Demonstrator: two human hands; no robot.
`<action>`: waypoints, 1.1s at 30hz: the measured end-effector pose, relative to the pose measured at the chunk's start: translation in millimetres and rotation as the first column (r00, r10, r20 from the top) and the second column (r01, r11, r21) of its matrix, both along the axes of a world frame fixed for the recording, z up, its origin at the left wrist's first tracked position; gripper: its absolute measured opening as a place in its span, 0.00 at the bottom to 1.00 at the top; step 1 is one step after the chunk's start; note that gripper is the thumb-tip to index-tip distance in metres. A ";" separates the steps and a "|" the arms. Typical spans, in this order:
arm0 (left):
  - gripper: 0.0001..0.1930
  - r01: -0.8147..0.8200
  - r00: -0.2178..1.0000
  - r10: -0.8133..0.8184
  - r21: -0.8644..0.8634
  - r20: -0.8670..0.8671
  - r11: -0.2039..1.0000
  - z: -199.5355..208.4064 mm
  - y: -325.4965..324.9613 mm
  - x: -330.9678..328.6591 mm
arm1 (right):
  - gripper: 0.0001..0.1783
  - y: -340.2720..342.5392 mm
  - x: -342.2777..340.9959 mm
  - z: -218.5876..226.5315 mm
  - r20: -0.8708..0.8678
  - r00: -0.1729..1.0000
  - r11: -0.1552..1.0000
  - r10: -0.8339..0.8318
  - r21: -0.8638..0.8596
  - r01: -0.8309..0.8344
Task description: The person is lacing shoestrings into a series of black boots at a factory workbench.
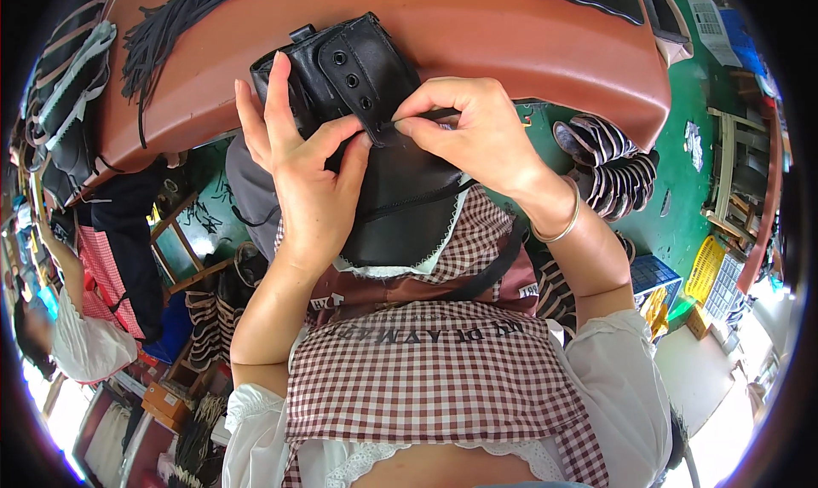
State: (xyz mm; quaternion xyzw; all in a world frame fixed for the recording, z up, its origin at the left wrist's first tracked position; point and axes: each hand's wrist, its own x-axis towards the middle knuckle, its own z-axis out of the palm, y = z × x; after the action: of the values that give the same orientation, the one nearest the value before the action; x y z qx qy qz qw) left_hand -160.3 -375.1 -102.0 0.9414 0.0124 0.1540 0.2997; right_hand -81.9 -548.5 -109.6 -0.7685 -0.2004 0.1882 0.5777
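Observation:
A black leather shoe upper (392, 241) lies partly over my lap and partly on the brown bench edge. Its eyelet flap (352, 77) carries a row of round metal eyelets and points away from me. My left hand (308, 168) pinches the flap's near edge between thumb and forefinger, its other fingers stretched up along the upper's side. Just to the right, my right hand (477, 134) has thumb and forefinger pressed together on a thin black shoelace (439, 114). The lace's tip between the fingers is hard to see. A black strand also crosses the upper's front.
A bundle of black laces (175, 40) drapes over the padded brown bench (503, 36). More uppers (72, 104) are piled at the far left. Stacked shoe parts (609, 168) stand below the bench on the right. Another person's arm and white sleeve (89, 339) show at left.

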 end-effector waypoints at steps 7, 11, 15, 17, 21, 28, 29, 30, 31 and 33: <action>0.09 0.041 0.999 -0.043 0.057 0.030 0.998 1.8 0.6 0.0 | 0.05 10.8 -7.9 -2.7 0.398 0.916 0.995 0.052 -0.104 -0.012; 0.08 0.040 0.997 -0.052 0.178 0.063 0.983 7.2 -4.9 5.6 | 0.09 10.4 -10.3 2.2 0.605 0.773 0.958 0.190 -0.286 -0.012; 0.06 0.026 0.985 -0.089 0.383 0.148 0.923 25.2 19.3 19.7 | 0.05 -1.8 -6.6 -3.0 0.412 0.911 0.989 0.037 -0.148 0.026; 0.04 -0.085 0.958 -0.093 0.577 0.271 0.812 43.8 68.2 32.4 | 0.05 -24.1 -7.1 -2.4 0.350 0.935 0.974 0.053 -0.226 0.030; 0.10 -0.419 0.881 0.026 0.755 0.472 0.505 91.3 247.8 87.7 | 0.05 -36.3 -13.2 4.0 0.274 0.958 0.960 0.086 -0.281 -0.006; 0.24 0.134 0.935 -0.273 0.491 0.224 0.861 69.5 55.5 55.1 | 0.04 -64.4 -29.7 52.6 -0.012 0.997 0.978 0.081 -0.192 -0.082; 0.26 0.315 0.925 -0.378 0.503 0.025 0.805 63.0 30.3 36.2 | 0.06 -57.8 -38.6 58.4 0.029 0.993 0.993 0.111 -0.031 -0.110; 0.21 0.414 0.889 -0.458 0.450 -0.014 0.791 47.8 13.3 17.9 | 0.08 -48.7 -38.0 68.1 0.040 0.952 0.951 0.302 0.055 -0.304; 0.16 0.503 0.838 -0.546 0.374 0.010 0.779 32.6 9.3 10.4 | 0.09 -37.1 -36.7 75.2 0.058 0.923 0.917 0.381 0.106 -0.385; 0.11 0.387 0.874 -0.440 0.252 0.206 0.887 32.3 25.4 -1.6 | 0.11 -19.8 -26.2 76.0 0.249 0.902 0.922 0.354 0.071 -0.381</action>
State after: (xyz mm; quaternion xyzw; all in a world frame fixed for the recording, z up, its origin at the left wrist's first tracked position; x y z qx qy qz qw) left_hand -161.9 -349.7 -69.7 0.9195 -0.2447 0.2074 0.2270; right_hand -108.1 -568.3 -33.7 -0.6978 -0.4186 0.1910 0.5490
